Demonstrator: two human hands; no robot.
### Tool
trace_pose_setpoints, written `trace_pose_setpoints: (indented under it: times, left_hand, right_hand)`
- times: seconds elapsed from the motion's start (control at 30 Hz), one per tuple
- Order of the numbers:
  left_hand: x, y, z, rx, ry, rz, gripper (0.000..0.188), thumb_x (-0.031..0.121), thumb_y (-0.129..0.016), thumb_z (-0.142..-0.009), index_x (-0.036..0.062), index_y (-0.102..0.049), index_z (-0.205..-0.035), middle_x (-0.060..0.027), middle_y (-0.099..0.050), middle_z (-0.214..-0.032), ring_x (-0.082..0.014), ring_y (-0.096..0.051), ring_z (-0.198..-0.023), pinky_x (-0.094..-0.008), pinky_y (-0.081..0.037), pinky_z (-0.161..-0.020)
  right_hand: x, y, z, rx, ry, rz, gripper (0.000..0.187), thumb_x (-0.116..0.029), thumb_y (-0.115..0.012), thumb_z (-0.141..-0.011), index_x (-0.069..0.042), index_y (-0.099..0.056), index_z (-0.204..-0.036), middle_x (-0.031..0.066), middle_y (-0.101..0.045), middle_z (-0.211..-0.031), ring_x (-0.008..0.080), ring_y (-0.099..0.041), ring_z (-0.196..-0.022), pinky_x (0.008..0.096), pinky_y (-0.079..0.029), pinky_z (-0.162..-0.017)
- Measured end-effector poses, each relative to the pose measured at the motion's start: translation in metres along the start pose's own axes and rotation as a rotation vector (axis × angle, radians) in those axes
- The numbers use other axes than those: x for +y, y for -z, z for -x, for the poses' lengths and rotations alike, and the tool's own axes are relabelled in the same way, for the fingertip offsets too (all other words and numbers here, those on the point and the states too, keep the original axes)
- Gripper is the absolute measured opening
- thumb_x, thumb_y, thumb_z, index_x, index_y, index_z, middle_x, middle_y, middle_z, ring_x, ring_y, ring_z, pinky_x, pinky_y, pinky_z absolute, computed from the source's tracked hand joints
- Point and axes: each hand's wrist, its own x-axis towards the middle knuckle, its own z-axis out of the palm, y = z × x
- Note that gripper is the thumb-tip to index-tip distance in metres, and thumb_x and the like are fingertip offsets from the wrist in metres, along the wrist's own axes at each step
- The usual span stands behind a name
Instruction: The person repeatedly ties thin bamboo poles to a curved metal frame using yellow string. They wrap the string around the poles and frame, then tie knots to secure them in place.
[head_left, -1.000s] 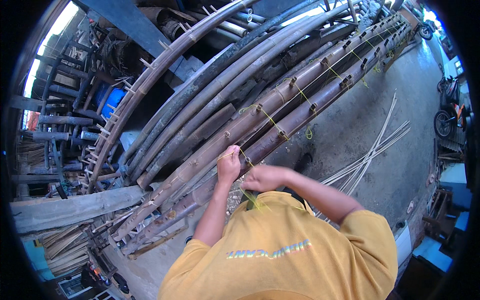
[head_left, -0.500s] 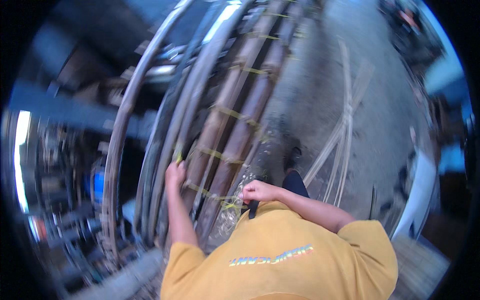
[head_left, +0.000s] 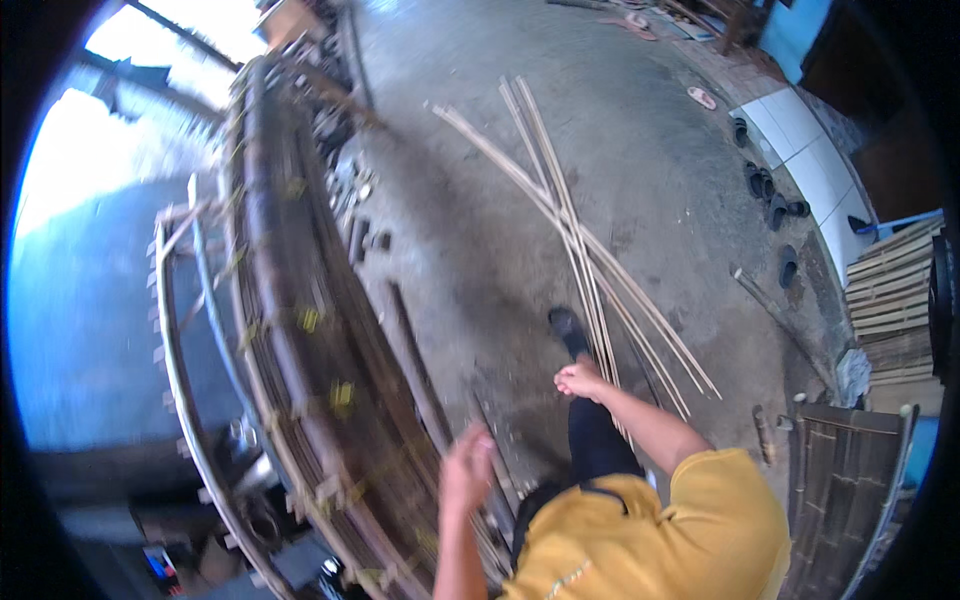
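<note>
My left hand (head_left: 468, 468) is raised beside a long rack of bundled bamboo poles (head_left: 280, 240), apart from it. Motion smears its fingers, so I cannot tell whether they are open or closed. Yellow ties (head_left: 342, 397) bind the bundle at intervals. My right hand (head_left: 578, 380) is closed in front of my right leg, and nothing shows sticking out of it. Below that hand, several long pale bamboo strips (head_left: 560, 215) lie crossed on the concrete floor. One of my dark shoes (head_left: 568, 328) stands next to the strips.
A light wooden frame (head_left: 180, 370) stands left of the bundle. Loose wood offcuts (head_left: 360, 235) lie beside it. At right are dark sandals (head_left: 777, 210) by white tiles (head_left: 815, 165), a loose pole (head_left: 785, 325) and a slatted bamboo panel (head_left: 845, 470).
My body has turned right and away from the bundle. My left hand has left the poles, and my right hand has moved from the yellow tie to above the strips.
</note>
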Motion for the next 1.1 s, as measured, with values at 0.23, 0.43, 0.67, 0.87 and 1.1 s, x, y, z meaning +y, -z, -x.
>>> trace_pose_setpoints:
  times: [0.23, 0.43, 0.67, 0.87, 1.1]
  left_hand:
    - [-0.016, -0.266, -0.187, -0.602, 0.084, -0.224, 0.066, 0.056, -0.059, -0.093, 0.0202, -0.046, -0.147, -0.0347, -0.027, -0.153, -0.0545, -0.033, -0.138, -0.0576, -0.033, -0.112]
    - [-0.029, -0.323, -0.285, -0.473, 0.012, -0.455, 0.046, 0.046, -0.067, -0.088, 0.025, -0.065, -0.129, -0.0225, -0.035, -0.15, -0.0529, -0.031, -0.132, -0.057, -0.033, -0.11]
    - [-0.006, -0.323, -0.327, -0.456, 0.105, -0.437, 0.039, 0.04, -0.07, -0.085, 0.0257, -0.069, -0.122, -0.0174, -0.041, -0.147, -0.0433, -0.037, -0.133, -0.0539, -0.034, -0.11]
    - [-0.022, -0.299, -0.301, -0.551, 0.177, -0.295, 0.045, 0.046, -0.064, -0.091, 0.0234, -0.064, -0.13, -0.0201, -0.038, -0.15, -0.0458, -0.034, -0.138, -0.0553, -0.033, -0.112]
    - [-0.002, -0.162, -0.29, -0.408, 0.311, -0.036, 0.045, 0.037, -0.058, -0.097, 0.004, -0.062, -0.128, -0.024, -0.061, -0.128, -0.0417, -0.054, -0.124, -0.0456, -0.045, -0.104]
  right_hand:
    - [0.022, 0.162, -0.286, 0.576, -0.302, 0.407, 0.032, -0.038, -0.061, -0.089, -0.009, -0.074, -0.096, 0.0178, -0.072, -0.099, 0.0365, -0.068, -0.095, 0.0485, -0.053, -0.084]
    - [0.054, 0.245, -0.466, 0.596, -0.503, 0.562, 0.046, -0.037, -0.061, -0.096, -0.008, -0.06, -0.131, 0.018, -0.066, -0.12, 0.0344, -0.062, -0.114, 0.0486, -0.051, -0.095]
    - [0.079, 0.237, -0.478, 0.728, -0.31, 0.573, 0.027, -0.025, -0.059, -0.096, -0.008, -0.061, -0.117, 0.0155, -0.07, -0.106, 0.0333, -0.068, -0.098, 0.0473, -0.053, -0.082]
    - [-0.125, 0.218, -0.325, 1.032, 0.257, -0.112, 0.019, -0.021, -0.06, -0.098, -0.004, -0.054, -0.103, 0.0076, -0.059, -0.078, 0.0187, -0.058, -0.069, 0.0352, -0.048, -0.065]
    - [-0.391, 0.216, -0.207, 1.112, 0.846, 0.075, 0.024, -0.024, -0.046, -0.106, -0.002, -0.052, -0.096, 0.0002, -0.049, -0.08, 0.0099, -0.045, -0.071, 0.0263, -0.041, -0.063]
